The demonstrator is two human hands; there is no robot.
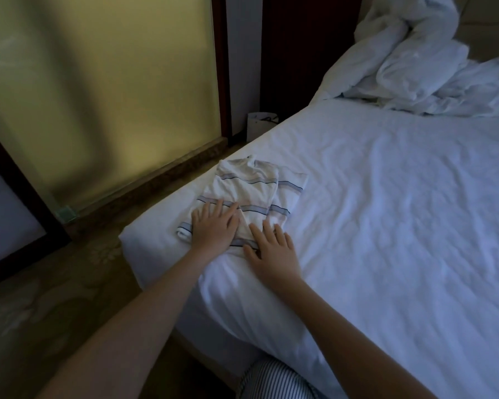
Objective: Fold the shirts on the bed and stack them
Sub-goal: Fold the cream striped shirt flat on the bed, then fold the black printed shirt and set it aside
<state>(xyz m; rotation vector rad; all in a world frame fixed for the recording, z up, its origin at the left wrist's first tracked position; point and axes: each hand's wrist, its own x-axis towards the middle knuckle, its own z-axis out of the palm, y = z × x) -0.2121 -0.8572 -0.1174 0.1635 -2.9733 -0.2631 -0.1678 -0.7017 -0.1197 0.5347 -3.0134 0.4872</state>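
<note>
striped shirt [247, 194] folded, lying at the near left corner of the bed [386, 226] | left hand [213, 226] flat on it, fingers straight and a bit spread | right hand [271, 249] flat on its near edge, fingers straight | dim light, possibly two shirts stacked | rumpled duvet [432, 59] far end

A white shirt [247, 192] with thin blue-grey stripes lay folded flat near the corner of the bed [386, 226], its collar end farthest away, a striped layer jutting out along its right side.
</note>
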